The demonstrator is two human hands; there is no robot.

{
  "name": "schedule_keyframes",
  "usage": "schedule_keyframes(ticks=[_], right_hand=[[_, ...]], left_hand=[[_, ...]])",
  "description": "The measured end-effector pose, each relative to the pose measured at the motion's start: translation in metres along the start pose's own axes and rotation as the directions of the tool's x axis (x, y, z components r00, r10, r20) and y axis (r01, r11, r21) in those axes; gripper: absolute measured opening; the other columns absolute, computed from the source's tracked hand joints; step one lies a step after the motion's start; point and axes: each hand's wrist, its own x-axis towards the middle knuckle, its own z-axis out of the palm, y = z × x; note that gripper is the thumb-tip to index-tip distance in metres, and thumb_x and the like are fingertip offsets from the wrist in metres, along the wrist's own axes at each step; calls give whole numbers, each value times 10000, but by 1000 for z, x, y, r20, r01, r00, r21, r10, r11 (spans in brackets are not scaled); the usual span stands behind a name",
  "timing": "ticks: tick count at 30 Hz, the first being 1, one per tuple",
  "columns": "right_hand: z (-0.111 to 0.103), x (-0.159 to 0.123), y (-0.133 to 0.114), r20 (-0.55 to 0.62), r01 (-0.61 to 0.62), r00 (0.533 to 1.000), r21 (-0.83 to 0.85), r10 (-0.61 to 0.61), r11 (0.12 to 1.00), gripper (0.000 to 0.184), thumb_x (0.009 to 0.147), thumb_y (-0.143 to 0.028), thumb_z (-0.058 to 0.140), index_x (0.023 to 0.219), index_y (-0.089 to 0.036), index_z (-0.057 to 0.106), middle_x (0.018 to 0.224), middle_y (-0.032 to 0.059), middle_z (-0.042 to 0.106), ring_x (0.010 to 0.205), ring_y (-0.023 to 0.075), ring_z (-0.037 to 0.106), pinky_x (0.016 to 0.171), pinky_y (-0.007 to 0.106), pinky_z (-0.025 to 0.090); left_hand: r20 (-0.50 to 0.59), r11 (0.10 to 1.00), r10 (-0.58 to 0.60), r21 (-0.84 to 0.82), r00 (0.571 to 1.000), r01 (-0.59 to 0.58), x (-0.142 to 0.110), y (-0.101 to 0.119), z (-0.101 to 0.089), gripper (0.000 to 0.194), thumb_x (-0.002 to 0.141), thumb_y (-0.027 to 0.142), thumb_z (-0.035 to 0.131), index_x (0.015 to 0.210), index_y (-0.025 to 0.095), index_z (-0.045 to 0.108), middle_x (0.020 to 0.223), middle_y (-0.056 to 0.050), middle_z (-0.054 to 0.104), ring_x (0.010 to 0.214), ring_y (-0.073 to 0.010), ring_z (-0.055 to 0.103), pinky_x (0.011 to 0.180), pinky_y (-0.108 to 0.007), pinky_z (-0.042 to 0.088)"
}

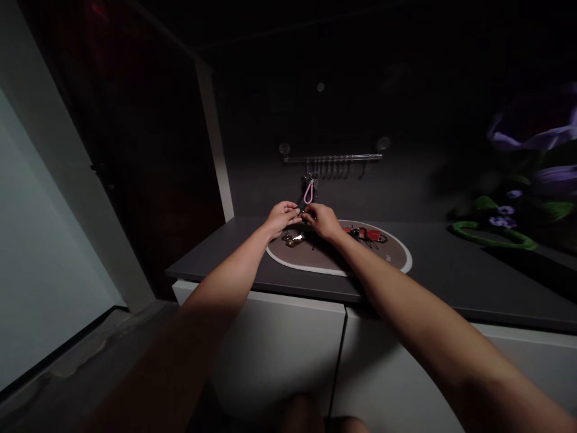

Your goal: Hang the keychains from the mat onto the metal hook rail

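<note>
Left hand, right hand: pinch a dark item between them.
Dark item: small, mostly finger-covered.
Metal pieces: shiny, below left hand, indistinct.

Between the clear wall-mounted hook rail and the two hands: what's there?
A pink looped strap with silvery metal rings hangs there in the head view, below the clear hook rail and above the left hand and right hand.
</note>
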Motion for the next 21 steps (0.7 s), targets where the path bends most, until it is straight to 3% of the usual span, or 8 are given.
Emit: schedule_keyframes(ticks=[5, 8, 11, 15, 21], right_hand=[[0, 1, 3, -34, 24, 999, 52, -22, 998, 153, 789, -212, 509, 840, -139, 632, 856, 75, 641, 767, 144, 541, 680, 227, 359], [1, 2, 4, -47, -6, 999, 104, 11, 995, 141, 782, -202, 513, 819, -141, 635, 817, 59, 645, 731, 131, 537, 661, 218, 357], [2, 3, 5, -62, -43, 997, 160, 54, 986, 132, 776, -202, 519, 809, -142, 632, 806, 52, 647, 720, 124, 537, 651, 213, 356], [2, 4, 6, -78, -72, 993, 221, 92, 973, 132, 774, -222, 522, 796, -148, 629, 792, 45, 648, 709, 122, 539, 646, 215, 358], [3, 4, 7, -78, -96, 988, 362, 133, 927, 112, 740, -246, 550, 754, -153, 609, 755, 27, 634, 687, 116, 535, 650, 223, 370]], left_hand=[[-6, 1000, -10, 18, 1000, 10, -1, 1, 0, 158, 714, 18, 554, 806, 122, 479, 654, 20, 545, 629, -82, 586, 759, -320, 493], [16, 993, 3, 115, 1000, -5, -3, 1, -1, 190, 699, 20, 551, 848, 129, 502, 603, 39, 534, 578, -75, 559, 724, -309, 483], [58, 963, 75, 254, 996, -87, -2, -1, -1, 179, 670, 54, 586, 836, 116, 562, 634, 20, 570, 593, -68, 534, 734, -280, 453], [121, 930, 174, 306, 977, -203, 1, -5, -3, 174, 665, 166, 622, 827, 103, 617, 787, -42, 631, 715, -104, 554, 760, -274, 424], [71, 889, 271, 364, 960, -277, 5, -6, -7, 213, 645, 271, 647, 785, 110, 645, 768, -54, 642, 728, -132, 551, 743, -280, 410]])
